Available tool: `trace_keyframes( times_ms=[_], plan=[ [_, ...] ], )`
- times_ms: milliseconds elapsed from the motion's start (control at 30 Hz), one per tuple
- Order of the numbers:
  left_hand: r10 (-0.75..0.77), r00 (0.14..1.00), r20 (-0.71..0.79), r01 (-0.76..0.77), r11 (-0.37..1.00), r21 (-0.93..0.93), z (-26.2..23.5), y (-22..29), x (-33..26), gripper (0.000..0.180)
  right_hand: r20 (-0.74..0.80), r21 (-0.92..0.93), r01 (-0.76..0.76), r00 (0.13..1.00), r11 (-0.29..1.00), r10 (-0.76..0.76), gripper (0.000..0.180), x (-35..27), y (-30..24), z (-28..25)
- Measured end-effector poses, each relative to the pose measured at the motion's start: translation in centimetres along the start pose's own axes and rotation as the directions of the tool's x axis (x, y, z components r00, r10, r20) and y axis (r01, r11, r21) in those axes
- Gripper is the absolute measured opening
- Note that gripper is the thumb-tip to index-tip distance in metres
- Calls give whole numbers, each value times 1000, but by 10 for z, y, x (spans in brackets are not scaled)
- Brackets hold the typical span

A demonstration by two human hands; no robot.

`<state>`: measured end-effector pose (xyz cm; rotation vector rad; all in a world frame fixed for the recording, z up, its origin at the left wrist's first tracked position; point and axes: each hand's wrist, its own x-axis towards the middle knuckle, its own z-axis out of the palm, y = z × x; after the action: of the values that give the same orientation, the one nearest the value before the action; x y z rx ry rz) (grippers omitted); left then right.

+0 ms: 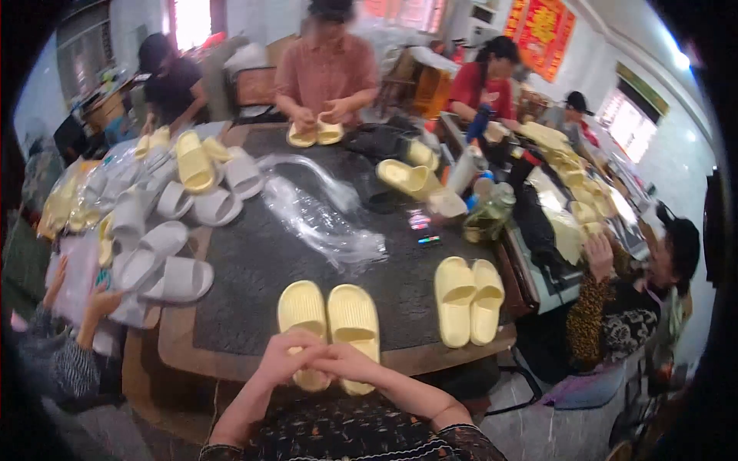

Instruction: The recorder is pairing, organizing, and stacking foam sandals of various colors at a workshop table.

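A pair of pale yellow slide slippers lies at the near table edge, toes pointing away: a left slipper (300,303) and a right slipper (354,311). Over their heel ends, my left hand (286,358) and my right hand (352,361) meet, fingers closed and overlapping. What they hold between them, if anything, is hidden. Both hands cover part of the left slipper's opening. To the right, a second yellow pair (470,300) rests with one slipper partly overlapping the other.
Grey slippers (178,278) are heaped at the left. Clear plastic bags (323,223) lie mid-table beside a lit phone (422,227). Bottles (467,170) stand at the right. Across the table a person (327,69) handles yellow slippers; other people sit on both sides.
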<state>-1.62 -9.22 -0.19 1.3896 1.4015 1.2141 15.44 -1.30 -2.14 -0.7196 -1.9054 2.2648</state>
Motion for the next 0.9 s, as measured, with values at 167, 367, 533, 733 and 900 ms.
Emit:
trace_keyframes(
  times_ms=[167,367,533,733,900],
  plan=[
    [-55,975,-217,67,997,48,-2,-28,-6,10,12,-129,-60,998,990,62,37,-19,3,-6],
    [-20,954,-298,68,986,151,-17,-33,-1,9,-159,-466,-40,986,884,-40,31,-31,10,0],
    [2,911,-413,78,981,178,-33,-41,16,12,-278,-629,-16,938,777,-206,40,-8,23,2],
    [165,938,-306,43,819,572,-43,-53,49,28,-297,-882,-57,838,468,-457,41,34,17,9],
    [44,988,-145,81,658,749,-36,-48,73,34,-311,-923,-103,769,372,-559,35,51,10,14]
  ],
)
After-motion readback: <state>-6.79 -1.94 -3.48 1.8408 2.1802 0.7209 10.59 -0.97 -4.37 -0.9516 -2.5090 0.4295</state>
